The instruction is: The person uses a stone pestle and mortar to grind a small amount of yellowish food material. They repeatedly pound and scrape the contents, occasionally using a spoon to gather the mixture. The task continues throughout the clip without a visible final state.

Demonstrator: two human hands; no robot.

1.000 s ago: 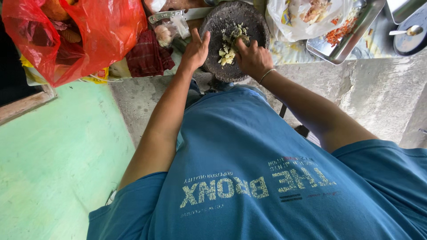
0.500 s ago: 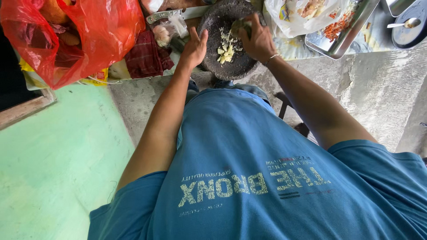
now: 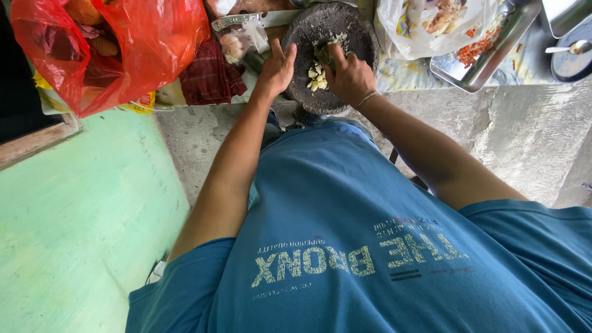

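A round dark stone mortar (image 3: 361, 34) sits on the counter edge, with pale chopped garlic pieces (image 3: 317, 76) inside. My left hand (image 3: 277, 66) lies flat against the mortar's left rim, fingers spread. Inside the bowl, my right hand (image 3: 350, 77) is closed around a dark stone pestle (image 3: 325, 55). The hand hides most of the pestle. A thin bracelet circles my right wrist. My blue shirt fills the lower part of the view.
A red plastic bag (image 3: 129, 43) bulges at the left, beside a dark red checked cloth (image 3: 209, 77), a knife (image 3: 246, 20) and a small clear bag (image 3: 237, 43). Right of the mortar are a white plastic bag (image 3: 431, 21), a metal tray (image 3: 493, 55) and a spoon (image 3: 570, 48).
My right hand has drawn back from the far side of the mortar toward its near side with the pestle. My left hand has stayed on the rim.
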